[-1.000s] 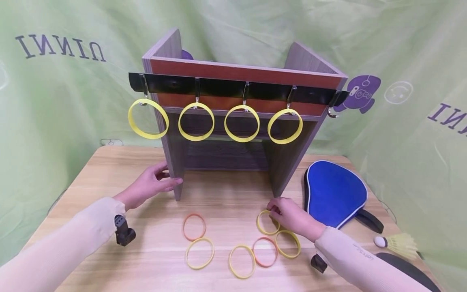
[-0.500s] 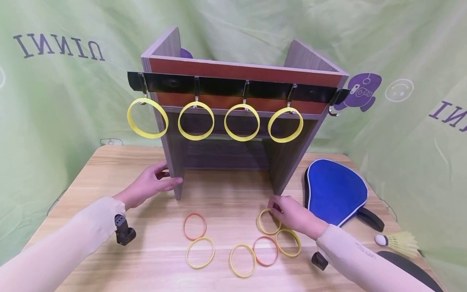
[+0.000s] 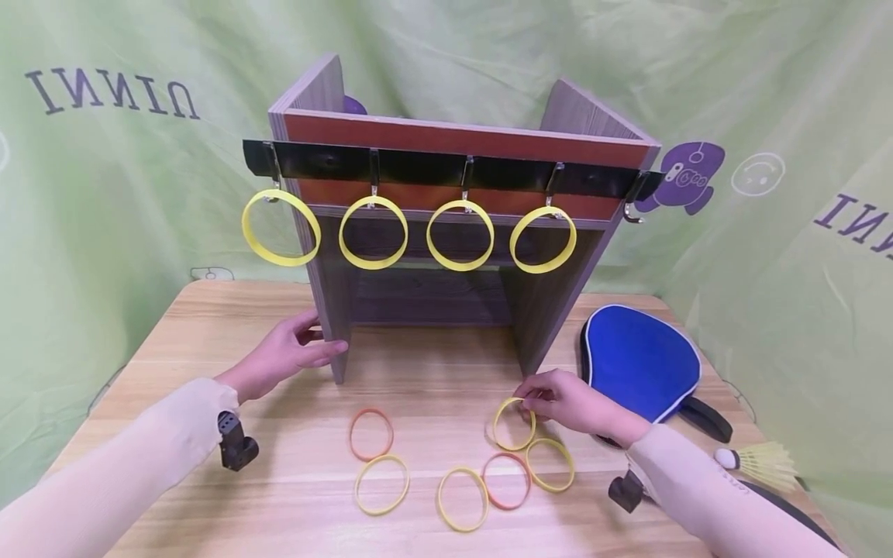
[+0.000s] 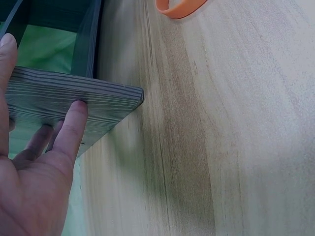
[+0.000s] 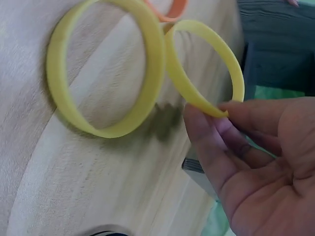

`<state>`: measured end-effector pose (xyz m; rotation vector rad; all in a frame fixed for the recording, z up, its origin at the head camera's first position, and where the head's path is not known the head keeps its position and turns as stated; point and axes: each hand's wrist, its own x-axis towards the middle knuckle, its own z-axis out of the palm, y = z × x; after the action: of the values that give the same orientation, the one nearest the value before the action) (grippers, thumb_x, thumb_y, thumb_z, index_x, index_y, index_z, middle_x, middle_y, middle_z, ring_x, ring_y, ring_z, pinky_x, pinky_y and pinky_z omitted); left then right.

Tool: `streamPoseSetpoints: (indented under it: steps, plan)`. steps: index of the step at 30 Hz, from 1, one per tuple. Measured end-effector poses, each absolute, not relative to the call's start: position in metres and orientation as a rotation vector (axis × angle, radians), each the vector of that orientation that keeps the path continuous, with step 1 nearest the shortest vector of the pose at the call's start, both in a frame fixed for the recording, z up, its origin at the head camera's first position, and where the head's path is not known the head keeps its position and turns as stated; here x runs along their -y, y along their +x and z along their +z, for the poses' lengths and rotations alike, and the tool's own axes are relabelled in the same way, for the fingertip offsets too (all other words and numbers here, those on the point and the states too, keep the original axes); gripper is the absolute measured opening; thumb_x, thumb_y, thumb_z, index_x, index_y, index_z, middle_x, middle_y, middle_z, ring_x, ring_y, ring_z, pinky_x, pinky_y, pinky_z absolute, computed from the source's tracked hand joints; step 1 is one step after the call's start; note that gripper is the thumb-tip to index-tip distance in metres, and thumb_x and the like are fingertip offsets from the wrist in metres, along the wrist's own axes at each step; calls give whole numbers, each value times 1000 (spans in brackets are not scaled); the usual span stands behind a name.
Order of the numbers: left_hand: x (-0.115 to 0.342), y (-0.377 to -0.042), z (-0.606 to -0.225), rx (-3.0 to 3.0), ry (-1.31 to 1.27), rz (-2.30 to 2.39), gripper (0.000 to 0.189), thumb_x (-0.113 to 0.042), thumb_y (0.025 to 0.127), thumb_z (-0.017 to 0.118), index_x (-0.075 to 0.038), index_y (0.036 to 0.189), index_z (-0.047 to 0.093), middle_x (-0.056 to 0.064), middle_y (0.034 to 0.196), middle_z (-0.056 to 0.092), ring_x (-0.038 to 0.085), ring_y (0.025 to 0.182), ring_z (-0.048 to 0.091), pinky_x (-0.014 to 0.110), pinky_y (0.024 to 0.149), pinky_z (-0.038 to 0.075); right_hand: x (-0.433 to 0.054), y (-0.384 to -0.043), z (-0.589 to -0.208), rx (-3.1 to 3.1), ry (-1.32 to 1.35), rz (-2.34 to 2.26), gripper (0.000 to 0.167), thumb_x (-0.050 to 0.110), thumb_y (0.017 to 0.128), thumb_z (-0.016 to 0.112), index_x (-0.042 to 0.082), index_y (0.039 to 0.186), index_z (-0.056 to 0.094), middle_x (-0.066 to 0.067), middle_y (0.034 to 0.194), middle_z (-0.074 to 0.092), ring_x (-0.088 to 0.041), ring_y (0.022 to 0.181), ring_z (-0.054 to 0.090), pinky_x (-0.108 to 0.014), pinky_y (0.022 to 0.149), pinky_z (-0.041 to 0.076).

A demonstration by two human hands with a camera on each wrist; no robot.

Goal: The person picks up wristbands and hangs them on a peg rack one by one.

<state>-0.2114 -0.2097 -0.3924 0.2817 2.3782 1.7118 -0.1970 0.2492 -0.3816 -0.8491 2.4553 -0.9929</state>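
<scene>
My right hand (image 3: pixel 568 399) pinches the rim of a yellow silicone wristband (image 5: pixel 216 42) between thumb and fingertips; the band tilts up from the table. At the left, my left hand (image 3: pixel 286 353) grips the lower side panel of a grey wooden shelf (image 3: pixel 324 294). Its thumb crosses the panel's front edge, and fingertips press the outer face in the left wrist view. A black hook rail (image 3: pixel 446 168) spans the shelf's top front. Several yellow wristbands hang there, one on each hook, such as this hanging wristband (image 3: pixel 460 265); the rightmost hook (image 3: pixel 632 215) is bare.
On the table (image 3: pixel 230 480) lie more bands: a yellow wristband (image 3: pixel 551 487) beside my right hand, an orange wristband (image 3: pixel 507 508), and others toward the front. At the right are a blue paddle case (image 3: pixel 638 364) and a yellow shuttlecock (image 3: pixel 760 465).
My right hand has turned and shifted slightly right, and its wristband now stands tilted off the table. The left hand stays on the shelf panel.
</scene>
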Motion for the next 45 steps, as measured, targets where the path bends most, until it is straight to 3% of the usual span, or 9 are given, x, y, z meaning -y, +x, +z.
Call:
streamPoseSetpoints:
  steps: [4,9,13,17,20,24,29,45]
  plan:
    - [211,-211,-392,-2385,278,1707,74,-22,97,77,-7,160,40,28,148,55,16,116,64,29,93,64,-252,-199,-374,-2291,-724,-1146,19,1,100,65,-13,114,65,-27,101,73,-13,88,71,-35,82,68]
    - [211,-211,-391,-2379,270,1719,73,-21,97,77,-7,159,41,28,148,55,16,116,65,29,93,64,-260,-202,-354,-2190,-642,-1263,29,6,102,66,-15,121,59,-34,112,71,-13,93,75,-35,90,66]
    - [210,-210,-391,-2379,278,1713,73,-21,97,77,-8,159,41,27,149,55,21,120,64,29,93,64,-270,-203,-338,-2102,-642,-1373,36,7,102,66,-17,127,54,-24,114,76,-14,98,77,-33,94,65]
    - [210,-211,-391,-2388,277,1703,73,-22,97,77,-9,159,41,26,150,55,27,125,62,30,94,64,-281,-204,-325,-2009,-679,-1498,27,1,103,61,-12,126,55,-10,113,80,-16,103,78,-30,95,63]
    - [210,-212,-392,-2388,278,1707,73,-22,97,77,-10,159,41,25,150,55,29,126,61,30,94,64,-286,-203,-314,-1917,-723,-1617,19,-3,105,55,-3,124,57,-6,117,80,-17,110,77,-30,98,62]
    - [211,-211,-392,-2384,272,1705,74,-22,97,77,-10,160,40,26,150,55,26,124,62,30,94,64,-289,-200,-297,-1791,-796,-1772,25,-8,107,46,5,123,59,-7,123,78,-18,116,75,-29,102,60]
    - [210,-211,-393,-2378,257,1709,75,-23,96,78,-10,160,40,27,149,55,22,121,63,29,93,64,-292,-197,-275,-1723,-872,-1947,32,-11,107,39,4,124,61,-11,127,77,-20,121,73,-29,105,59]
    - [209,-212,-392,-2349,248,1740,75,-20,96,78,-7,159,40,28,149,55,11,114,65,30,94,64,-290,-191,-230,-1596,-832,-2461,28,-11,107,41,-8,126,61,-23,125,74,-31,119,73,-30,101,59]
